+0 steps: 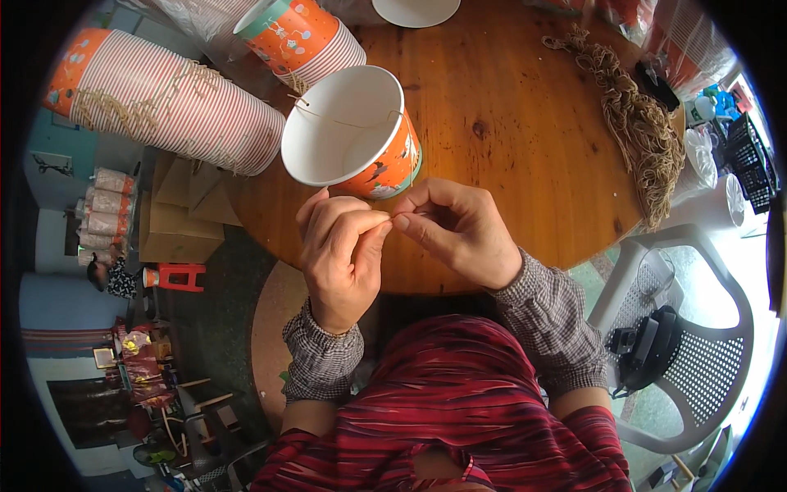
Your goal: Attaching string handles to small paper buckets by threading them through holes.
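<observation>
Head view looks straight down on a round wooden table (525, 123) where both hands meet just below an orange paper bucket (357, 131) lying tilted on its side, its white inside facing the camera. The left hand (340, 254) has thumb and forefinger pressed together on the end of a thin twine (344, 123), and the right hand (459, 230) pinches the same spot from the other side, so the fingertips of the two hands touch; the other fingers of both curl loosely. The twine runs across the bucket's mouth like a handle, from one hole near the rim to the other side. It is too fine to follow all the way down to the fingers, so I judge rather than see that what they nip is its free end.

A long stack of nested buckets (172, 98) lies left of it, a shorter stack (307, 37) behind, and a heap of loose brown twine (639, 123) lies well apart on the right. A white plastic chair (697, 328) stands at the lower right.

The risk here seems to be slippage: the end held is very short, and a pull with a weak pinch could draw it out of the fingers. The bucket lies unsteadied, so a tug might also roll it or tear the hole in its paper wall.
</observation>
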A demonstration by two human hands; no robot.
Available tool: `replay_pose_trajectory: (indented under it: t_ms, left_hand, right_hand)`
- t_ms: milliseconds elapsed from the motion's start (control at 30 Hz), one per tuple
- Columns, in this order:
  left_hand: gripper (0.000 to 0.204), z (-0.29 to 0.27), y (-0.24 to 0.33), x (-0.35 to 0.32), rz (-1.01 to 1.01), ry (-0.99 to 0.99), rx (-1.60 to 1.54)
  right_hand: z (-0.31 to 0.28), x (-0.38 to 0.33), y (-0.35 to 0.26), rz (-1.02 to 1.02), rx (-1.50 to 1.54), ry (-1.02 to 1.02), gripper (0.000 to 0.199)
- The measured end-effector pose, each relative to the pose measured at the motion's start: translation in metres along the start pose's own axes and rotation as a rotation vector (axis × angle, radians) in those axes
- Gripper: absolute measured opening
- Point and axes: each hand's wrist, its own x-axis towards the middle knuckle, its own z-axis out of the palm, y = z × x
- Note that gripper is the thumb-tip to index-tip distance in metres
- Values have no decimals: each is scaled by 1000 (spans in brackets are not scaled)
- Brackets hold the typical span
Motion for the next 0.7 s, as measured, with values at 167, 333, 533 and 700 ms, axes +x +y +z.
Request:
replay_pose_trajectory:
  t_ms: [167, 333, 533, 700]
  left_hand:
    - [10, 1, -2, -1, -4, 8, -9]
    - [11, 4, -4, -1, 0, -7, -27]
    - [11, 6, -8, -2, 1, -33, -29]
    - [10, 9, -12, -1, 21, -30, -1]
  right_hand:
    - [-1, 1, -9, 182, 79, -12, 8]
    - [-4, 3, -7, 205, 99, -16, 8]
    - [-6, 5, -3, 221, 51, -5, 8]
    - [-10, 5, -4, 228, 22, -51, 8]
